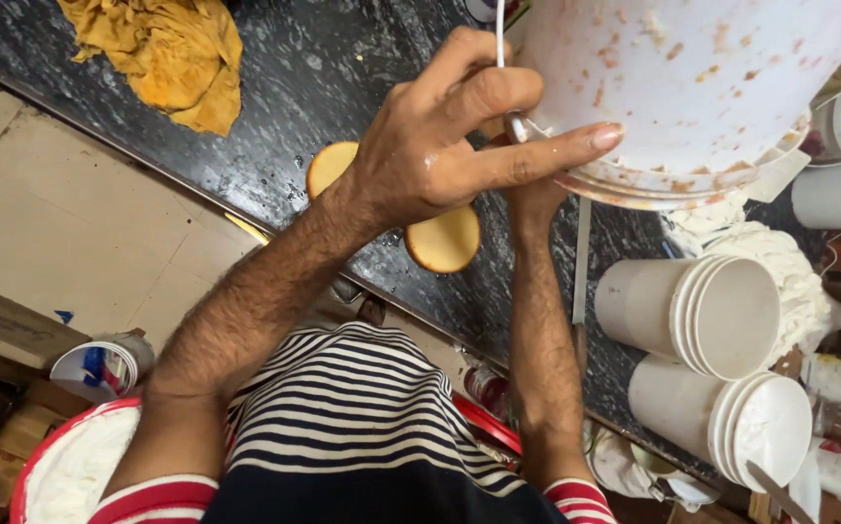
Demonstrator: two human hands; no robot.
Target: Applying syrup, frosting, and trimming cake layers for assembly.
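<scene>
While left hand steadies smeared plastic bucket.

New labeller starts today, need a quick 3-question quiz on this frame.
1. True or false: the yellow cloth lies on the dark counter.
2. What does the left hand grip? A) the thin white handle of the smeared white bucket B) a stack of tubs C) a knife
3. Fill in: ___ round tan discs lie on the counter by that hand.
Key: 1 true; 2 A; 3 two.
</scene>
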